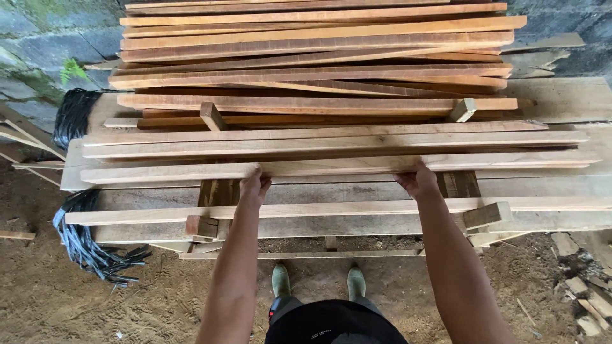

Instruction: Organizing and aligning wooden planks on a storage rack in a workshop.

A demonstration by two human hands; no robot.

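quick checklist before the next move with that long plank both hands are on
1. Left hand on the long plank: ok, fingers curl over its near edge.
2. Right hand on the same plank: ok, gripping further along it.
3. Hands spread about the plank's middle: ok, similar overhang on both sides.
4. Plank free of the boards above: cannot tell, the next plank up lies close behind it.
5. Footing: ok, both green boots stand flat on the dirt floor.
6. Ground nearby: not ok, black strapping to the left and wood offcuts to the right.
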